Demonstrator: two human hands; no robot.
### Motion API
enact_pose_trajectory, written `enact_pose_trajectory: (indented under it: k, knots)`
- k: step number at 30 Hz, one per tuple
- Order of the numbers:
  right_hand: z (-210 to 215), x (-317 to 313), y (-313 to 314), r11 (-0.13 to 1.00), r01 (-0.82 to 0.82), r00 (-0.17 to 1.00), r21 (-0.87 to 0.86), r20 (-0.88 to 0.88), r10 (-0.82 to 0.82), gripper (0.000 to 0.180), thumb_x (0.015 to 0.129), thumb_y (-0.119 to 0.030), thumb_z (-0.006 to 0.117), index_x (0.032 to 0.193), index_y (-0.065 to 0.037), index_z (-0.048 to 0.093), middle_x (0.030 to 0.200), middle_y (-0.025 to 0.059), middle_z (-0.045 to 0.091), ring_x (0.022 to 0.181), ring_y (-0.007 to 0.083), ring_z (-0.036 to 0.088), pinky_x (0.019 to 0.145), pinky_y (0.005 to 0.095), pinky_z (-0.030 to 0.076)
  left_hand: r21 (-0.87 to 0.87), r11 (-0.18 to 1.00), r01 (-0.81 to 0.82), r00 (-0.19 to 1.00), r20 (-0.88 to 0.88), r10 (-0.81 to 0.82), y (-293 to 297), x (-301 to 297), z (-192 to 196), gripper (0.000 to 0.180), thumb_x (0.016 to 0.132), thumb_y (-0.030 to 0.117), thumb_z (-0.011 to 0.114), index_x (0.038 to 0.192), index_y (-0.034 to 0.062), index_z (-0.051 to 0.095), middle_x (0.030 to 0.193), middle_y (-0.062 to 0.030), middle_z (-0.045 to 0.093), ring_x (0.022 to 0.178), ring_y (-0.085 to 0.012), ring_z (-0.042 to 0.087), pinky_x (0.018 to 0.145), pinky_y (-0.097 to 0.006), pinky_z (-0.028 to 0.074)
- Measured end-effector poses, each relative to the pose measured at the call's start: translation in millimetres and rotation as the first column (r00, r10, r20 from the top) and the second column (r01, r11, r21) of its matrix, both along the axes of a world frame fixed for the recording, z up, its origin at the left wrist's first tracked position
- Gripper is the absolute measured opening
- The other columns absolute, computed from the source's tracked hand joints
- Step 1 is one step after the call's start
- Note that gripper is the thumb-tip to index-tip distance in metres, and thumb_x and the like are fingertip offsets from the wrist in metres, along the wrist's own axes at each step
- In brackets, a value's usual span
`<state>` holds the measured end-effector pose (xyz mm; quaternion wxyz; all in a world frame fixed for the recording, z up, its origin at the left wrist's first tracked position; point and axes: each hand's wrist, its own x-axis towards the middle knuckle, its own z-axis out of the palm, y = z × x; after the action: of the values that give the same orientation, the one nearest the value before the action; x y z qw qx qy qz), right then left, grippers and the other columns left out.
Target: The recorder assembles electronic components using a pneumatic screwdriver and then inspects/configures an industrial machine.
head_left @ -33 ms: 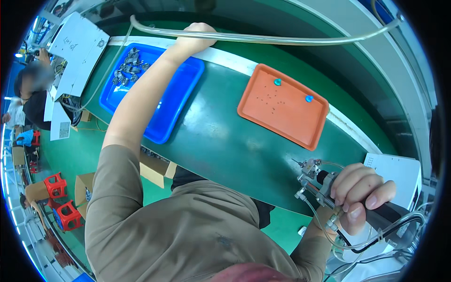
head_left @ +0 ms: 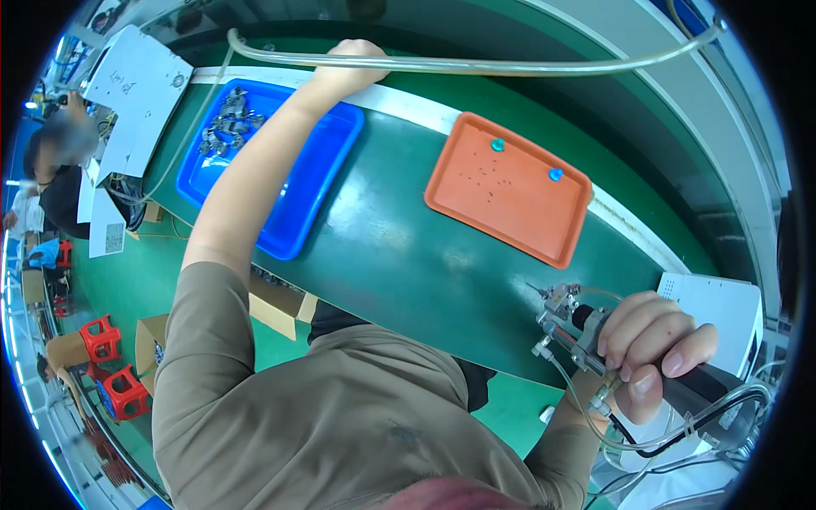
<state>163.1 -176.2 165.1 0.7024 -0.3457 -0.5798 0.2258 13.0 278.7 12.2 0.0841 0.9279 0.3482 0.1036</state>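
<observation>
Grips a metal tool (head_left: pixel 586 344) with tubes attached, lower right of the frame, in the right hand (head_left: pixel 654 348), with fingers wrapped closely round the dark handle. Extends the left hand (head_left: pixel 350 76) to the top centre, crossed by a pale tube (head_left: pixel 510 66); cannot tell how far closed, or on what. On the green worktop (head_left: pixel 391 229), right of centre: an orange tray (head_left: pixel 544 225) with small dark bits (head_left: pixel 490 180). Upper left: a blue tray (head_left: pixel 319 187) with grey metal parts (head_left: pixel 228 127).
</observation>
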Motion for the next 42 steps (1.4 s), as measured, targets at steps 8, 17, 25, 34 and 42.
enact_pose_trajectory:
  k: [8, 17, 25, 34, 42]
  knots:
    - [-2.9, 7.8, -2.5, 0.998, -0.058, 0.998, -0.004, 0.020, 0.058, 0.039, 0.084, -0.002, 0.080, 0.110, -0.010, 0.053, 0.065, 0.0027, 0.058, 0.051, 0.0189, 0.057, 0.046, 0.0314, 0.045, 0.157, 0.978, 0.137, 0.986, 0.069, -0.150, -1.6, -3.0, -11.9, 0.023, 0.091, 0.033, 0.072, 0.096, 0.0124, 0.080, 0.092, -0.0161, 0.075, 0.090, -0.0323, 0.073, 0.080, -0.047, 0.059]
    - [-6.2, 19.9, -1.3, 0.982, -0.157, 0.986, -0.106, 0.049, 0.162, 0.023, 0.100, -0.022, 0.068, 0.119, -0.017, 0.055, 0.075, -0.0033, 0.057, 0.060, 0.0109, 0.054, 0.056, 0.0274, 0.045, 0.079, 0.712, 0.698, 0.688, 0.200, -0.697, -235.3, -27.9, 72.3, 0.007, 0.078, 0.008, 0.077, 0.082, 0.0029, 0.073, 0.100, -0.0105, 0.075, 0.092, -0.0295, 0.071, 0.082, -0.040, 0.057]
    - [-11.8, 29.4, 5.4, 0.957, -0.217, 0.969, -0.191, 0.077, 0.235, 0.024, 0.101, -0.025, 0.067, 0.120, -0.019, 0.055, 0.080, -0.0034, 0.059, 0.065, 0.0106, 0.057, 0.060, 0.0273, 0.046, -0.050, 0.609, 0.792, 0.570, 0.420, -0.706, -282.6, -10.7, -2.3, 0.008, 0.078, 0.010, 0.078, 0.084, 0.0052, 0.076, 0.103, -0.0056, 0.073, 0.092, -0.0232, 0.068, 0.078, -0.038, 0.055]
    - [-18.0, 40.9, 10.1, 0.932, -0.318, 0.933, -0.174, 0.118, 0.340, 0.023, 0.100, -0.026, 0.069, 0.119, -0.021, 0.055, 0.079, -0.0048, 0.060, 0.060, 0.0096, 0.058, 0.057, 0.0270, 0.047, -0.051, 0.627, 0.778, 0.564, 0.498, -0.659, -294.8, -7.6, -6.3, 0.012, 0.078, 0.011, 0.079, 0.088, 0.0062, 0.077, 0.105, -0.0034, 0.073, 0.091, -0.0216, 0.066, 0.077, -0.038, 0.054]
    - [-21.8, 32.4, 16.1, 0.930, -0.307, 0.938, -0.202, 0.099, 0.331, 0.024, 0.101, -0.027, 0.068, 0.120, -0.023, 0.053, 0.078, -0.0046, 0.059, 0.060, 0.0104, 0.058, 0.055, 0.0274, 0.048, -0.054, 0.633, 0.772, 0.574, 0.487, -0.658, -296.0, -3.3, -6.9, 0.014, 0.079, 0.010, 0.080, 0.091, 0.0052, 0.077, 0.106, -0.0033, 0.074, 0.090, -0.0219, 0.066, 0.075, -0.038, 0.054]
